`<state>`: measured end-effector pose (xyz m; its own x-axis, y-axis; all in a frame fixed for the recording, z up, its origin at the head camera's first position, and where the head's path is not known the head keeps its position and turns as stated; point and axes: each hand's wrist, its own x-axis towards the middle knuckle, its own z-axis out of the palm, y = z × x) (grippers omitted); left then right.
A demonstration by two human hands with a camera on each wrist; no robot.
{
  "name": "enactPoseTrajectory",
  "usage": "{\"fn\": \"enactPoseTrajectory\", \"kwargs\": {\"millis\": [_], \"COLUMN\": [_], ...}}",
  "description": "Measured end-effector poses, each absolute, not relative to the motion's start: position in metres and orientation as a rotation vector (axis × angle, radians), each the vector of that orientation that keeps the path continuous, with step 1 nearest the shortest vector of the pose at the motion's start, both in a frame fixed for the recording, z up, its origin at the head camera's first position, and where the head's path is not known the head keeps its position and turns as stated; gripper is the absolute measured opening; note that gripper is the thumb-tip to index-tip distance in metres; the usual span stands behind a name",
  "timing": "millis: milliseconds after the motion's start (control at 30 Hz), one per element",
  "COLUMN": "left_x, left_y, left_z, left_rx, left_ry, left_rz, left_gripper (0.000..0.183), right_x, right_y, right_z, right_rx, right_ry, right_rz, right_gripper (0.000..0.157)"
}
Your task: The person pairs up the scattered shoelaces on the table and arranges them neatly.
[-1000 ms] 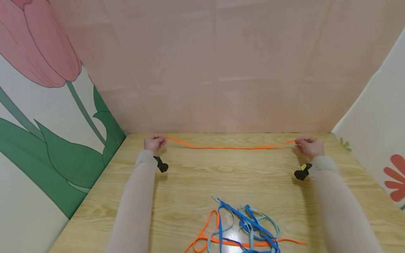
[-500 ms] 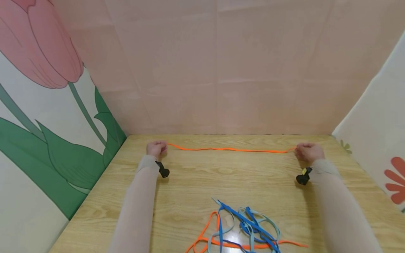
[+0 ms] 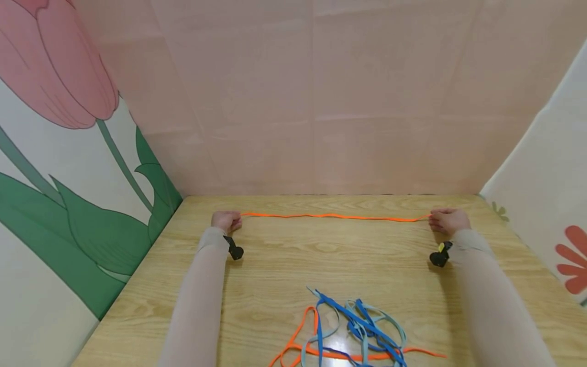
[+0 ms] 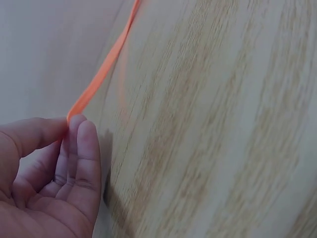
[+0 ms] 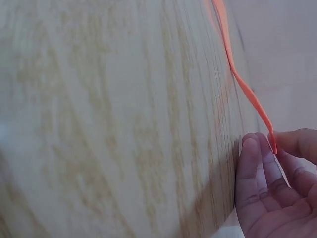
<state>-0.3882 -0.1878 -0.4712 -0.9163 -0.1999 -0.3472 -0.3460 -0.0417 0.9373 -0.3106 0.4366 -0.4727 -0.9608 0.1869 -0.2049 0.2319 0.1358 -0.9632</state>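
A flat orange shoelace [image 3: 330, 215] stretches nearly straight from side to side near the table's back edge. My left hand [image 3: 227, 220] pinches its left end between thumb and fingertips; the left wrist view shows the lace [image 4: 101, 74] rising away from that pinch. At the other end, my right hand [image 3: 449, 220] pinches the lace, and a thin pale tip extends past the thumb in the right wrist view, below the orange part [image 5: 252, 99]. Both hands are low over the wood, with the lace's middle lying along the tabletop.
A loose tangle of blue laces [image 3: 373, 329], pale green laces [image 3: 390, 318] and another orange lace [image 3: 298, 331] lies at the front of the wooden table [image 3: 275, 265]. A pink backdrop [image 3: 312, 102] rises behind the table, with flower-printed panels at both sides.
Both hands have come down and slightly nearer, the left continuing lower in the last half second. The sagging orange lace has become straighter and settled onto the table. The tangle has stayed put.
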Motion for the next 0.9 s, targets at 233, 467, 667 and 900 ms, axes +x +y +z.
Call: {"fn": "enactPoseTrajectory", "kwargs": {"millis": [233,467,667,900], "left_x": [-0.391,-0.392,-0.389,-0.382], "left_y": [-0.19,-0.19,-0.191,-0.19], "left_z": [-0.472,-0.473,-0.471,-0.463], "left_rx": [-0.624,-0.628,-0.654,-0.675], "left_ry": [2.117,2.114,2.084,2.07], "left_rz": [2.05,2.055,2.051,2.021], "left_gripper": [0.033,0.034,0.034,0.036], "right_x": [-0.308,-0.308,-0.311,-0.316], "right_y": [0.431,0.432,0.435,0.439], "right_z": [-0.467,-0.467,-0.469,-0.473], "right_rx": [0.496,0.556,0.594,0.609], "right_ry": [2.353,2.335,2.367,2.344], "right_rz": [-2.008,-2.009,-1.942,-1.938], "right_gripper": [0.034,0.013,0.052,0.058]}}
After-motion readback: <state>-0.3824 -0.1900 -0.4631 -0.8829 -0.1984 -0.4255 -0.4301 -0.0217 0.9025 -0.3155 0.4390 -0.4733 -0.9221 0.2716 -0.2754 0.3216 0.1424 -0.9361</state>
